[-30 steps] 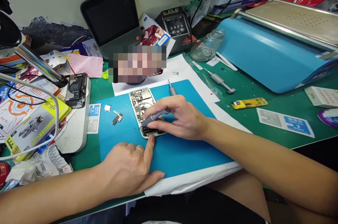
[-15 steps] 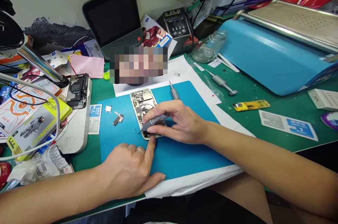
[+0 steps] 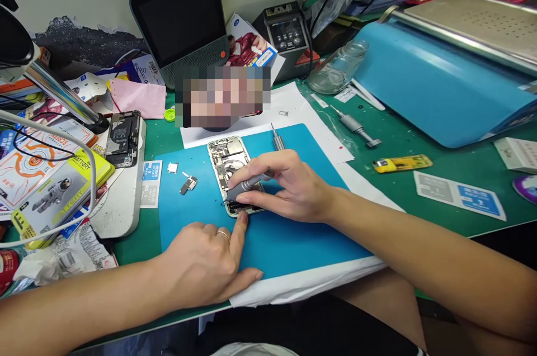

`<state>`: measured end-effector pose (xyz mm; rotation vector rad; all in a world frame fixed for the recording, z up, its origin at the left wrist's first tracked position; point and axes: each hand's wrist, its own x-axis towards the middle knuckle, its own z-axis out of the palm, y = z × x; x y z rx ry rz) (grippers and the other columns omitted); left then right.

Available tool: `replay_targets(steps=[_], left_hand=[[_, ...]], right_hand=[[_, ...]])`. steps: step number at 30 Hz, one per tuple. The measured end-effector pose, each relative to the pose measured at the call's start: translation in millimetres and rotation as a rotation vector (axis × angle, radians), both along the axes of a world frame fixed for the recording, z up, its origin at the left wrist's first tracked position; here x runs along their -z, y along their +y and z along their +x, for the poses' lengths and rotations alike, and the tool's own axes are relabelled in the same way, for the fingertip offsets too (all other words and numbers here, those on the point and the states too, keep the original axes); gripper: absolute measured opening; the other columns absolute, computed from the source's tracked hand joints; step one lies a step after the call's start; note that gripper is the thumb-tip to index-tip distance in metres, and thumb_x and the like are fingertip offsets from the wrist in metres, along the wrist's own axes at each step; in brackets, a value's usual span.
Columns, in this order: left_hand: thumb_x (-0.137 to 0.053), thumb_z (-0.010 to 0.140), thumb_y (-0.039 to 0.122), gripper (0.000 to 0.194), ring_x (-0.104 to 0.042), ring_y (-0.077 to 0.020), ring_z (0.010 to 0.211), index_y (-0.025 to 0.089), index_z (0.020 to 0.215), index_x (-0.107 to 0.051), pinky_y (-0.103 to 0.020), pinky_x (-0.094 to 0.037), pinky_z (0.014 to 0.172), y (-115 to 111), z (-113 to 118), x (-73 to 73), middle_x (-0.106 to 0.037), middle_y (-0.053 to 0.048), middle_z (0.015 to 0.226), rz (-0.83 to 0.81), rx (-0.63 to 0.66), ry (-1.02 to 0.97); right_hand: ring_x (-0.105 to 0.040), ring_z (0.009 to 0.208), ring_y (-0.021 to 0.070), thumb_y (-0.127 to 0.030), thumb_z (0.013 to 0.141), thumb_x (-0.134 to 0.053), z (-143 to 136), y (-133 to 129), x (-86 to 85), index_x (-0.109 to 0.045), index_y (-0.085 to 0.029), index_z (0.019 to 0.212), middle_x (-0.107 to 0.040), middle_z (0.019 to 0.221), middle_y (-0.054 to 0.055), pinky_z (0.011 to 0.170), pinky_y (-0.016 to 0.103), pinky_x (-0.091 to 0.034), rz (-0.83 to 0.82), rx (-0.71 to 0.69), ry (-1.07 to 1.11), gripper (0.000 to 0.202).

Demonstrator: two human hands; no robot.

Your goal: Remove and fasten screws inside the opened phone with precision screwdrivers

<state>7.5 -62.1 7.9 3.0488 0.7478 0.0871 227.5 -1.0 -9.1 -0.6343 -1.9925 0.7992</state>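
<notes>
An opened phone (image 3: 229, 157) with its inner parts showing lies on a blue mat (image 3: 289, 258). My right hand (image 3: 289, 188) grips a grey tool (image 3: 251, 181), its lower end over the phone's near part. My left hand (image 3: 210, 261) presses its index fingertip on the phone's near edge; its thumb stretches out over the mat's front edge and the other fingers are curled, with nothing in them. Left of the phone lie a dark small part (image 3: 188, 183) and a silver piece (image 3: 172, 167). A screwdriver (image 3: 277, 138) rests beyond my right hand.
Another opened phone (image 3: 122, 141) sits on a white stand (image 3: 126, 216) at the left, near stacked boxes (image 3: 59, 191). A glass jar (image 3: 338, 68), a grey tool (image 3: 354, 128), a yellow object (image 3: 401, 164) and a card (image 3: 459, 195) are at the right. A dark screen (image 3: 180, 15) stands behind.
The grey tool in my right hand has tilted lower toward the right, and more of its shaft shows. My left hand keeps its fingertip on the phone. The view has shifted slightly.
</notes>
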Motion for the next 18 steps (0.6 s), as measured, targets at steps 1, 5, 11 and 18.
replay_targets(steps=[1,5,11,18], left_hand=[[-0.029,0.107,0.052,0.07,-0.065,-0.0224,0.051,-0.005,0.135,-0.058,-0.035,-0.05,0.044,0.1,0.0,-0.2,-0.064,-0.006,0.062,0.0,0.0,0.003],[-0.034,0.105,0.054,0.071,-0.064,-0.0223,0.051,-0.005,0.138,-0.057,-0.034,-0.048,0.043,-0.1,0.3,-0.6,-0.065,-0.006,0.062,-0.006,-0.005,0.025],[-0.037,0.104,0.055,0.072,-0.065,-0.0228,0.052,-0.005,0.139,-0.056,-0.034,-0.049,0.043,-0.9,1.0,0.3,-0.065,-0.006,0.063,-0.022,-0.009,0.038],[-0.033,0.106,0.055,0.071,-0.065,-0.0228,0.052,-0.005,0.136,-0.057,-0.034,-0.051,0.045,-1.0,0.6,-1.5,-0.066,-0.006,0.064,-0.017,-0.008,0.041]], right_hand=[[-0.076,0.087,0.0157,-0.02,0.09,-0.074,0.1,-0.1,-0.1,-0.058,-0.02,0.109,-0.075,0.098,0.005,0.075,0.028,-0.066,-0.006,-0.002,0.004,0.025],[-0.076,0.087,0.0156,-0.019,0.089,-0.074,0.1,-0.1,-0.8,-0.057,-0.02,0.109,-0.075,0.097,0.005,0.074,0.028,-0.066,0.017,0.008,0.033,0.026],[-0.076,0.086,0.016,-0.02,0.09,-0.074,-0.1,-0.1,0.4,-0.058,-0.021,0.108,-0.075,0.097,0.004,0.073,0.029,-0.067,0.011,0.023,0.013,0.024],[-0.076,0.086,0.0152,-0.019,0.091,-0.073,-0.5,-0.2,0.9,-0.054,-0.022,0.112,-0.075,0.098,0.003,0.074,0.027,-0.066,0.033,0.004,0.035,0.029]])
